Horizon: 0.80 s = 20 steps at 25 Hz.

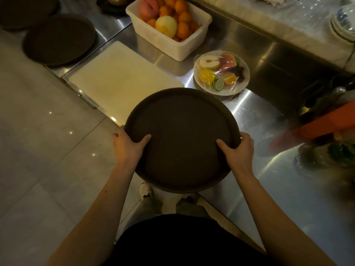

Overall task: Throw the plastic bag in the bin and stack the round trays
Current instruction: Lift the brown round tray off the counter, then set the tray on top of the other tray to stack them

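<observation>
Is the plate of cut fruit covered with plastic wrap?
Yes, clear wrap with shiny creases lies over the fruit pieces on the white plate.

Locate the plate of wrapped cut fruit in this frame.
The plate of wrapped cut fruit sits on the steel counter, right of centre, just beyond the held round tray and beside the white fruit tub.

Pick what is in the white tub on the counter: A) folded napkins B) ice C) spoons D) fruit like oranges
D: the white tub is heaped with oranges and a pale yellow round fruit; it sits beyond the round tray held by both hands.
</observation>
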Tool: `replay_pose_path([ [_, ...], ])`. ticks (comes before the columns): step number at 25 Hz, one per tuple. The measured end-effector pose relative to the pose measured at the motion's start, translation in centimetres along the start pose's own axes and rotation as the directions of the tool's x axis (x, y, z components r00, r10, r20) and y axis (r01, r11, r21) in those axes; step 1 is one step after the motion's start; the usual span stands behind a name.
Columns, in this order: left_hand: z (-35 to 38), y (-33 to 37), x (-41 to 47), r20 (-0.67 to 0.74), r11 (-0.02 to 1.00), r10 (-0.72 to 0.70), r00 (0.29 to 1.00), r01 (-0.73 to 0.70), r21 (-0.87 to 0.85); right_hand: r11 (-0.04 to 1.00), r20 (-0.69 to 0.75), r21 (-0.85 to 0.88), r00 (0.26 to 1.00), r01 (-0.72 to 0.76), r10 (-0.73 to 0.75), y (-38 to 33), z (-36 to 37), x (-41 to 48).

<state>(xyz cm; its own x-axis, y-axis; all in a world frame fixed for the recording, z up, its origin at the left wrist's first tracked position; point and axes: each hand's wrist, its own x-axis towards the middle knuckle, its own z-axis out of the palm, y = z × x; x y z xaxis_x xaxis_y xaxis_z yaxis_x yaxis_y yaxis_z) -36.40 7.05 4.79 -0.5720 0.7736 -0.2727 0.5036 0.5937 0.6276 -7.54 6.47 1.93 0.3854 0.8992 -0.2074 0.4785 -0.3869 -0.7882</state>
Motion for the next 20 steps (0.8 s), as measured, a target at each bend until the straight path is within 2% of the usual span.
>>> replay_pose_path([
  [6,-7.3,-2.4,3.1,-0.158,0.992,-0.081,0.984,0.064,-0.113,0.993,0.058,-0.012,0.991,0.121,-0.12,-7.8,5.8,-0.2],
  [11,-15.5,-7.0,8.3,-0.26,0.979,-0.139,0.955,0.093,-0.183,0.972,0.087,-0.022,0.969,0.233,-0.23,-15.0,14.6,-2.6],
  [16,-24.1,-14.3,13.9,-0.283,0.947,-0.22,0.933,0.136,-0.29,0.947,0.146,-0.039,0.94,0.318,-0.309,-22.3,24.6,-6.9],
  [20,-28.3,-18.6,16.7,-0.303,0.929,-0.267,0.915,0.161,-0.334,0.928,0.181,-0.057,0.918,0.369,-0.354,-26.2,30.0,-9.5],
])
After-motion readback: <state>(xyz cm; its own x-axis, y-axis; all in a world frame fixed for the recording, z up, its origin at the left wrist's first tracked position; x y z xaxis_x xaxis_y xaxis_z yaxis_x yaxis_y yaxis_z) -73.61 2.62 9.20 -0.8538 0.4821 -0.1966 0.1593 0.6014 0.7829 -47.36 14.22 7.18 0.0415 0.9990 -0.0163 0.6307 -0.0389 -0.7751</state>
